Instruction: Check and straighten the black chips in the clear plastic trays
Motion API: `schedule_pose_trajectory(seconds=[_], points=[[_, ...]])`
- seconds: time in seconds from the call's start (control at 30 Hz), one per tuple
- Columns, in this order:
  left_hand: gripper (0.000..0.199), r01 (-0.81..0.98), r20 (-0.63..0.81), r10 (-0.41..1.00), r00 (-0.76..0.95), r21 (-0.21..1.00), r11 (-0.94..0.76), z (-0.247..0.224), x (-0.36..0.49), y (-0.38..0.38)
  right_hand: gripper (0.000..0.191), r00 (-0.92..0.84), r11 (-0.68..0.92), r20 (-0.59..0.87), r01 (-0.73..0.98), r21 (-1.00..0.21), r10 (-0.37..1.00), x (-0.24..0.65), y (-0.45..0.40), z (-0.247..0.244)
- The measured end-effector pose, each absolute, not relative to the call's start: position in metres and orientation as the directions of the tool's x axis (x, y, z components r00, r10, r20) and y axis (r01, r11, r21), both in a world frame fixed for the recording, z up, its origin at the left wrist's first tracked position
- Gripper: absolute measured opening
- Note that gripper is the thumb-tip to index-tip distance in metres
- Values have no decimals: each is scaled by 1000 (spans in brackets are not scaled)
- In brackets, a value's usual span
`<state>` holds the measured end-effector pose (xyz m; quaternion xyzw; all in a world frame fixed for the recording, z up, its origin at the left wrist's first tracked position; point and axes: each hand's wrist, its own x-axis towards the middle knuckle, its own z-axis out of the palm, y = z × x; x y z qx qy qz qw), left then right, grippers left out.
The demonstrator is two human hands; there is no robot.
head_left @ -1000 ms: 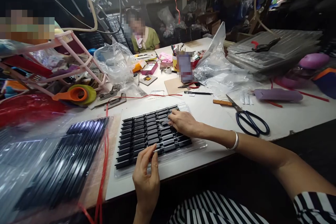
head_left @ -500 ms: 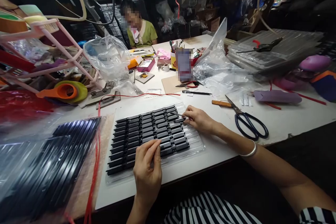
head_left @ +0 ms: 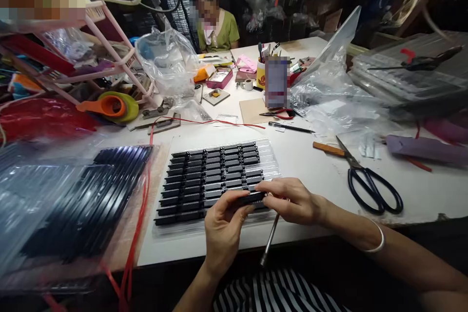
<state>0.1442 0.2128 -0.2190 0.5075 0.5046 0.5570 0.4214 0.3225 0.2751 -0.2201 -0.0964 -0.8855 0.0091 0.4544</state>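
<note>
Tabletop (head_left: pixel 300 161): one, white, cluttered.
Tray (head_left: pixel 271 158): one, mostly filled, I'd judge from where I stand; a gap left in its right column.
Left hand (head_left: pixel 223 229): fingers grasping one black part (head_left: pixel 252 198) above the tray's near side.
Right hand (head_left: pixel 292 200): fingers pinching that part's right end, one tool (head_left: pixel 271 240) gripped too.
Trayed parts (head_left: pixel 213 173): five columns, rows too tight to count.

A workshop — scissors (head_left: pixel 353 162), pliers (head_left: pixel 281 113) and black parts (head_left: pixel 213 173) on a worktable (head_left: pixel 305 168).

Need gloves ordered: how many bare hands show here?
2: the left hand and the right hand, both on a black part, near centre. The co-worker has theirs hidden.
</note>
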Motion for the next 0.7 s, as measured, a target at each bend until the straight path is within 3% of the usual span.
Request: schedule_pose_trajectory(seconds=[0.2, 0.4, 0.5, 0.6, 0.7], points=[[18, 48, 134, 982, -133, 991, -129, -225, 141, 210, 17, -578, 955, 761, 155, -251, 294, 322, 277, -223], [18, 62, 105, 985, -138, 993, -98, -226, 140, 212, 25, -593, 954, 749, 141, -263, 294, 321, 275, -223], [32, 40, 57, 985, -160, 998, -52, -229, 140, 211, 23, -612, 953, 731, 165, -252, 300, 322, 275, -224], [50, -20, 33, 989, -143, 999, -36, -231, 138, 209, 15, -597, 894, 666, 285, -345, 448, 325, 283, -225], [45, 34, 68, 985, -158, 997, -64, -231, 131, 208, 17, -521, 705, 477, 554, -443, 708, 335, 298, -230]])
